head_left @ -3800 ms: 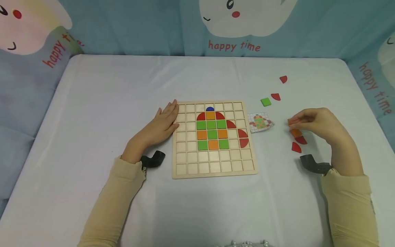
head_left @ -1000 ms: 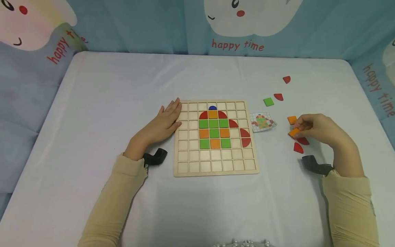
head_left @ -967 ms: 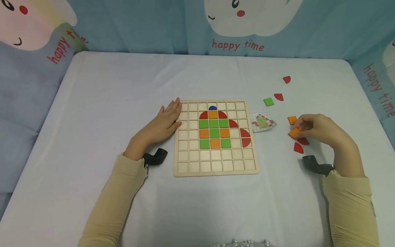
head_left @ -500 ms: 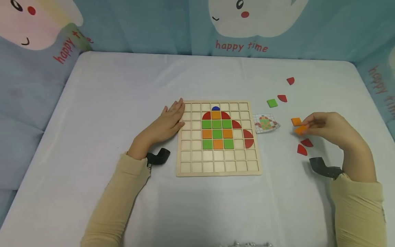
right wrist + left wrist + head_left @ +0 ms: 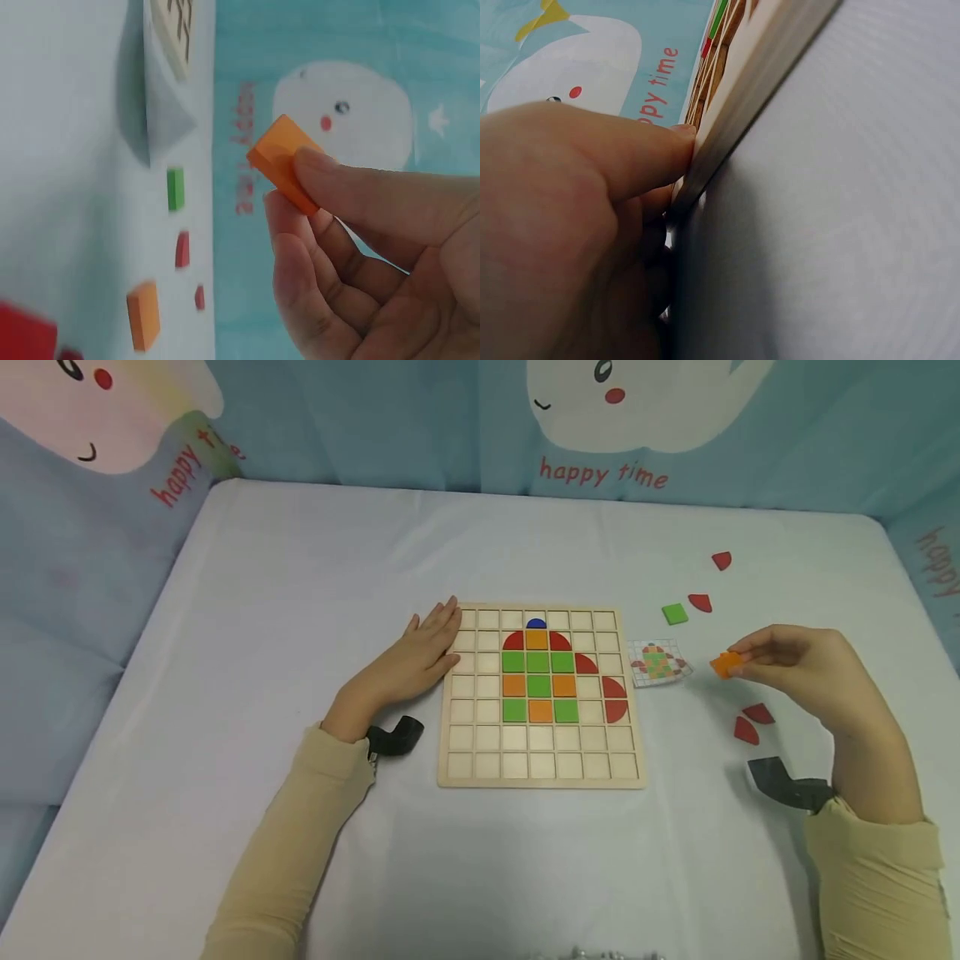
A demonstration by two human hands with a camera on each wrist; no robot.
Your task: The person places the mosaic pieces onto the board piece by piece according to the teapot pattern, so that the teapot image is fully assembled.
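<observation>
At its left edge, the square wooden grid board (image 5: 478,764) is touched by my left hand (image 5: 405,664), fingers straight. The left wrist view shows the thumb (image 5: 652,154) against the board's side. Up off the table, my right hand (image 5: 813,672) pinches an orange square tile (image 5: 285,161) between thumb and fingers. A second orange tile (image 5: 142,315) lies on the table; in the head view the held one overlaps it. Green, orange, red and blue tiles fill part of the board, including a blue half-round (image 5: 536,623) at the top.
A small pattern card (image 5: 658,663) with a curled edge lies right of the board. Beyond it are a green square (image 5: 675,613) and red quarter-rounds (image 5: 701,602). More red quarter-rounds (image 5: 746,731) lie nearer the right wrist. A printed curtain (image 5: 375,427) borders the table's back.
My right hand left one orange tile, took the nearer one and lifted it off the table, uncovering the red pieces beside it. The left hand stays at the board while the view shifts slightly.
</observation>
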